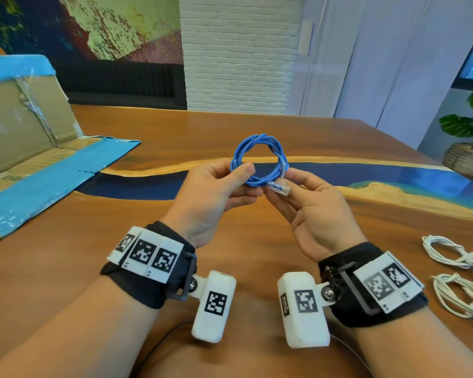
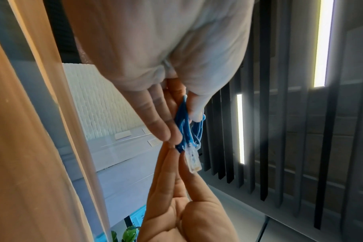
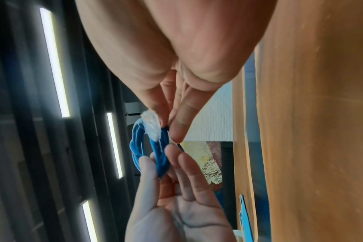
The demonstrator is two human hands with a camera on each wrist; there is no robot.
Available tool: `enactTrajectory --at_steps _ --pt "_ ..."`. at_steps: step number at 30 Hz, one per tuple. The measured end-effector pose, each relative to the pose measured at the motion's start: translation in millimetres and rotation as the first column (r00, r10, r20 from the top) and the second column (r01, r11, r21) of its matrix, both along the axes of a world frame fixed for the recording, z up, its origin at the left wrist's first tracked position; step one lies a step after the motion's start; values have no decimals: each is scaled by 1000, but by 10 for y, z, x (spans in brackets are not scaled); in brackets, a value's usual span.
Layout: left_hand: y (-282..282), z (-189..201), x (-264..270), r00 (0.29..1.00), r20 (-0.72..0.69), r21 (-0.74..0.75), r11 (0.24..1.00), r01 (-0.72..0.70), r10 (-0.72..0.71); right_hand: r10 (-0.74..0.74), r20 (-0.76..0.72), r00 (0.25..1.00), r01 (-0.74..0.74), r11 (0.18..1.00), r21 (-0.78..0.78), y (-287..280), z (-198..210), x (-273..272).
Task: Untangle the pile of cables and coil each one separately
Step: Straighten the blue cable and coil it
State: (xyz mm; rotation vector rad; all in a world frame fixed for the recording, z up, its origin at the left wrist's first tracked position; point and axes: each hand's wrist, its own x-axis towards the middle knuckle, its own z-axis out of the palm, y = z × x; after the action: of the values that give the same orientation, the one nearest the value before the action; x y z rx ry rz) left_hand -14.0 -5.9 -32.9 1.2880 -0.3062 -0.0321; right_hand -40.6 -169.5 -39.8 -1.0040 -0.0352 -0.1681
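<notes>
Blue and thin, the round coiled network cable [image 1: 258,159] is held in the air above the middle of the wooden table with a blue resin strip [image 1: 257,241], between both hands. The left hand [image 1: 213,197] pinches the left side of the coil, the thumb on the near face and the other fingers behind it. The right hand [image 1: 317,205] grasps the lower right part of the coil with thumb and fingers, and the clear plastic plug [image 1: 280,187] at the cable end lies against these fingertips, pointing to the right. Both palms turn inward, and the wrists with black straps are raised over the table. In the left wrist view the coil [image 2: 189,127] is seen edge-on, with the plug [image 2: 194,161] just below it, touching the fingers of the right hand [image 2: 184,212]. In the right wrist view the plug [image 3: 151,126] is blurred and its shape is hard to read. Under the hands the wood is bare. At the right edge of the table lie two coiled white cables [image 1: 448,252] [image 1: 459,296], well apart from the hands, the nearer one cut off by the frame. At the left a flattened cardboard box with blue tape [image 1: 38,159] rests on the table and partly stands up.
</notes>
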Motion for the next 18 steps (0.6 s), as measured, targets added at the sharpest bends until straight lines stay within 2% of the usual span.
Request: enactTrajectory --at_steps 5,7,9,13,18 --pt "42 -17 69 987 89 77 988 -137 130 141 -40 989 -135 984 117 -11 60 -43" --pt "57 -19 74 982 120 113 981 -160 146 169 -30 985 -166 983 79 -1 57 -47" --pt "57 -30 73 977 155 162 972 -170 146 150 -29 988 -149 989 24 15 26 -22" --pt "32 -54 54 970 215 264 950 -166 110 100 -41 994 -98 994 42 13 -59 42" --pt "55 -40 51 978 204 309 946 -99 36 106 -68 992 -103 994 39 1 -100 68"
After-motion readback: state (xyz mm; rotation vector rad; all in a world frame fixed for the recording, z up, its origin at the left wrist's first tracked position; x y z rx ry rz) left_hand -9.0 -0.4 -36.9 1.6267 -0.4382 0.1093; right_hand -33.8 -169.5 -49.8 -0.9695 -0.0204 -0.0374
